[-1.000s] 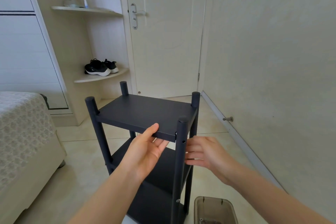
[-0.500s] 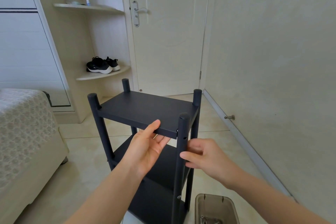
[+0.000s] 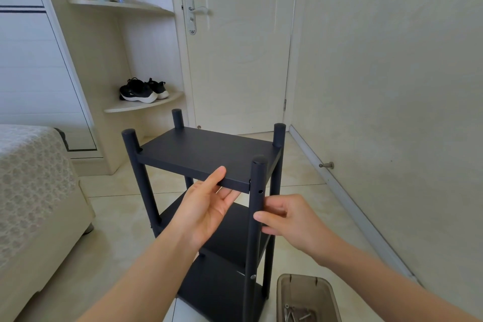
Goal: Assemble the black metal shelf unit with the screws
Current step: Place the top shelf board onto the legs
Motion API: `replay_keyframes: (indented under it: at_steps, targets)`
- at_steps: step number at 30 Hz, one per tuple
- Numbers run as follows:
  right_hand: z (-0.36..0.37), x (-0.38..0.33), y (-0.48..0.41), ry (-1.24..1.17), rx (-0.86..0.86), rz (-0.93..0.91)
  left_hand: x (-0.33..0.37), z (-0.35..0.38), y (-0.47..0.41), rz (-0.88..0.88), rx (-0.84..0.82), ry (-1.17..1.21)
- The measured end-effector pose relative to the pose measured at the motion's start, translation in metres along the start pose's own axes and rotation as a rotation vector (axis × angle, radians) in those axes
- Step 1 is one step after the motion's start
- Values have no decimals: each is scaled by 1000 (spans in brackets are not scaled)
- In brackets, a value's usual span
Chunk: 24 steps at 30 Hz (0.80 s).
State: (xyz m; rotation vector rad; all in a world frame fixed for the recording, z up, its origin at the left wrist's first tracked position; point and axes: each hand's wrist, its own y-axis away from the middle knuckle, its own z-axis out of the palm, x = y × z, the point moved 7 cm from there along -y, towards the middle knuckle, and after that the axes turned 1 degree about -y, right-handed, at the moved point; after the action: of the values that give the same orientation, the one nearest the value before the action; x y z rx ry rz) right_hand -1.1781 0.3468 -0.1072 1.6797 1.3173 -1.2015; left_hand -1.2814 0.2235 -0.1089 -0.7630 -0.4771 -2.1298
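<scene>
"4 posts up and 3 shelves in, going by the head view. Where does the shelf unit [image 3: 235, 232] stand?"

"Upright on the floor [image 3: 117, 217], straight ahead, between both arms. A brown tray [image 3: 324, 293] sits just beside its base on the right, with loose screws [image 3: 295, 315] in it."

"And the hands?"

"The left hand [image 3: 206, 206] pinches the front edge of the top shelf [image 3: 206, 151], thumb on top, fingers underneath. The right hand [image 3: 295, 219] curls round the front right post [image 3: 257, 180], just below that shelf's corner. Whether it also hides a screw, I cannot tell."

"What does the coming move turn on?"

"1 open hole [image 3: 260, 191] in that post, I judge. It sits about level with the shelf's edge, just above the right hand's fingers, facing the person. The post's long axis runs vertical, so a screw must enter crosswise, toward the shelf corner. The right hand is much the nearer."

"Anything fastened?"

"1 screw head [image 3: 253, 276] shows lower on the same post. The top corner looks unfastened, so that seems the step in hand."
</scene>
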Motion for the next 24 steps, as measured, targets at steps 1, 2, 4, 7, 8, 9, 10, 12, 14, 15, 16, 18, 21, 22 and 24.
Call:
replay_keyframes:
  at_steps: [1, 2, 4, 7, 8, 9, 10, 12, 14, 15, 16, 18, 21, 22, 24]
  targets:
    - [0, 0, 0, 6, 0, 0, 0, 0, 0, 0, -1, -1]
    - [0, 0, -1, 11, 1, -2, 0, 0, 0, 0, -1, 0]
    - [0, 1, -1, 26, 4, -9, 0, -1, 1, 5, 4, -2]
    - [0, 2, -2, 76, 23, -20, -2, -1, 2, 9, 12, -13]
    - [1, 2, -2, 91, 29, -23, -3, -2, 3, 11, 17, -14]
    - [1, 2, -2, 103, 34, -24, -3, -2, 2, 13, 20, -14]
    - [2, 2, -2, 111, 37, -22, -3, -2, 2, 13, 23, -14]
    - [2, 2, -2, 124, 39, -24, -1, -2, 2, 9, 32, -20]
    - [2, 2, -2, 139, 48, -31, 0, -2, 1, 8, 31, -25]
    - [2, 1, -2, 151, 54, -35, 1, -1, 0, 8, 28, -26]
    - [3, 1, -1, 167, 61, -40, 1, -1, 0, 9, 29, -30]
    - [3, 0, -2, 199, 73, -47, 2, 0, -1, 10, 34, -45]
    - [4, -1, -2, 225, 81, -52, 3, 0, -2, 18, 37, -42]
    - [4, -1, -2, 228, 81, -54, 3, 0, -2, 17, 37, -37]
    - [3, -1, -3, 229, 80, -60, 2, 0, -1, 13, 36, -28]
